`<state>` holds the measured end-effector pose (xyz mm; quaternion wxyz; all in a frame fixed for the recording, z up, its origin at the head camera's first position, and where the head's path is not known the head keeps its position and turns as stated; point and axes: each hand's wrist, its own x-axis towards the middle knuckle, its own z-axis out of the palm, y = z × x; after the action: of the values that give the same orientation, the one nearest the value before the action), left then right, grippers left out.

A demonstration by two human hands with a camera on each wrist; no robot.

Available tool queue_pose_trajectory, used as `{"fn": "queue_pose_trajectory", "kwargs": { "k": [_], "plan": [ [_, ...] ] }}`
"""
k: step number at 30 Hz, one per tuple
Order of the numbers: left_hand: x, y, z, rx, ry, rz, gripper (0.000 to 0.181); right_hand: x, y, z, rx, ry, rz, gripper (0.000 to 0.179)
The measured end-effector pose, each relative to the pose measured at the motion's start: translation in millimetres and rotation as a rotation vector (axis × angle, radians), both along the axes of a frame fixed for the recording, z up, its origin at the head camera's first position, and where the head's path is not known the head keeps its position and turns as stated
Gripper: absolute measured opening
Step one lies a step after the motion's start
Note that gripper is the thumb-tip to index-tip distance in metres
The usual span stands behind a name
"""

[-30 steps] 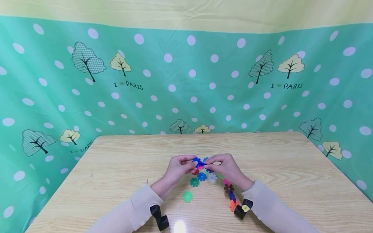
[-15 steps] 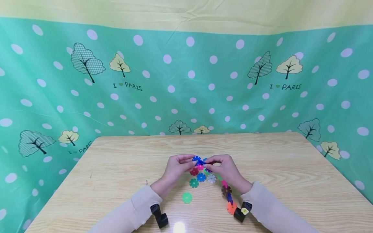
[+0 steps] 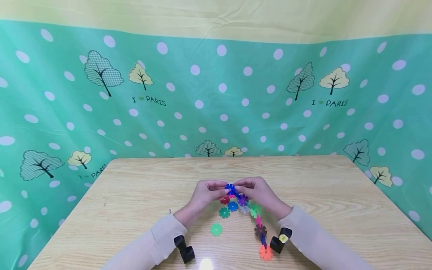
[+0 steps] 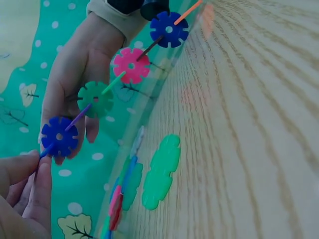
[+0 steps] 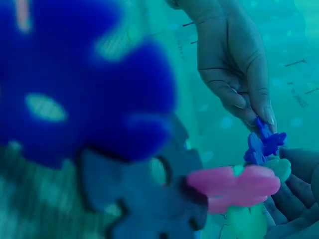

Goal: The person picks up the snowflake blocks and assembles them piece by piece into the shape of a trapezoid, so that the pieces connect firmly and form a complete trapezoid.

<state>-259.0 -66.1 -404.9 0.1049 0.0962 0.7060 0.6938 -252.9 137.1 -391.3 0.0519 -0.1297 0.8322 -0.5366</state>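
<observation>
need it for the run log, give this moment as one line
left hand pinches blue end disc of linked chain | right hand close to chain, grip unclear | light green disc lies apart on table

Loose notched discs (image 3: 216, 229) lie on the wood-grain table (image 3: 141, 195).

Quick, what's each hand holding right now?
Left hand: pinching a blue disc.
Right hand: fingers close to the disc chain; can't tell if it's holding on.
</observation>
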Motion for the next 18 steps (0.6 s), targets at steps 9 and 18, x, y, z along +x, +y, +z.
{"fn": "queue_pose_trajectory", "kwargs": {
  "k": [9, 18],
  "plan": [
    [8.4, -10.3, -2.8, -0.063, 0.028, -0.059, 0.033, -3.0, -5, -2.5, -0.036, -0.037, 0.021, 0.019],
    [27.8, -45.1, -15.8, -0.205, -0.035, -0.275, 0.034, 2.2, 2, -8.3, -0.073, -0.105, -0.09, 0.02]
  ]
}}
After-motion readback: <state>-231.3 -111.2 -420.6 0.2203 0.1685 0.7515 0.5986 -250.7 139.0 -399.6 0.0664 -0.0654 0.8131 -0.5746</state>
